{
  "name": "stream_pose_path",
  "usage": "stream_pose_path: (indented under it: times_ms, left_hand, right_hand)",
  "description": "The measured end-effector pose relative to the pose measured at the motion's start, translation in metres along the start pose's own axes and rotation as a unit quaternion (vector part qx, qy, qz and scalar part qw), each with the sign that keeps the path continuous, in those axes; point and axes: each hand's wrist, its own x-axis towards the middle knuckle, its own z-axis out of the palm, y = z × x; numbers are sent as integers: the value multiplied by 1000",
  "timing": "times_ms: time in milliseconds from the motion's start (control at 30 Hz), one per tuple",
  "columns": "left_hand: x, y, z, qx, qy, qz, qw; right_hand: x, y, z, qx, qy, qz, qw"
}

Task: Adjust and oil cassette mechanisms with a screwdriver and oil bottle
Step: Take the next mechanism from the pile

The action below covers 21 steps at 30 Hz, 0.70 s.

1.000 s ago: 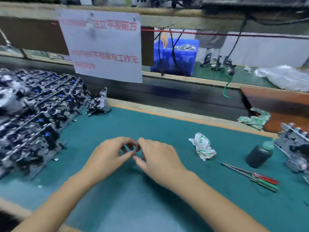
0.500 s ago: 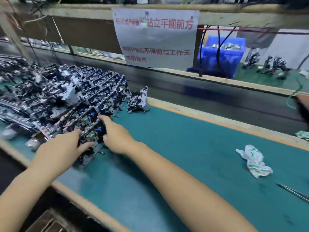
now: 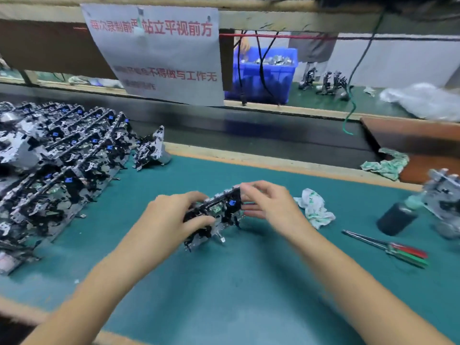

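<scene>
Both forearms are bare right down to the frame's bottom edge, with no sleeve, glove, watch or ring showing on the left hand (image 3: 171,217) or the right hand (image 3: 271,202).

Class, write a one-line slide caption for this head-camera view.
Both hands, left hand and right hand, hold one cassette mechanism above the green mat; screwdrivers and oil bottle lie unused.

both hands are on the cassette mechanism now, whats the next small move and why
Probably free the right hand and reach for the red- and green-handled screwdrivers lying on the green mat to its right. The black and silver cassette mechanism is gripped by both hands, the left hand could likely steady it alone, and neither tool nor the dark oil bottle is in hand.
</scene>
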Motion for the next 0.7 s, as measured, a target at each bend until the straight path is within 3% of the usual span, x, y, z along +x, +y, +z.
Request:
stream_pose_path:
  times_ms: [133,233,367,500,567,700]
  left_hand:
    - [6,64,51,-63,-13,132,989]
    - [-2,103,89,-21,1,241,970]
    - [-17,136,132,76,101,395,910]
    - [-22,130,153,89,124,505,849]
    - [-21,121,156,74,100,499,857]
    - [-15,108,150,-45,-106,346,931]
  right_hand:
    - [-54,11,-78,65,140,4,988]
    - [-96,22,-119,87,228,-2,970]
    - [-141,40,-153,160,273,-8,949]
    - [-160,66,-162,134,292,42,946]
    - [-162,74,-161,116,301,40,946]
    - [-160,75,-162,158,299,33,941]
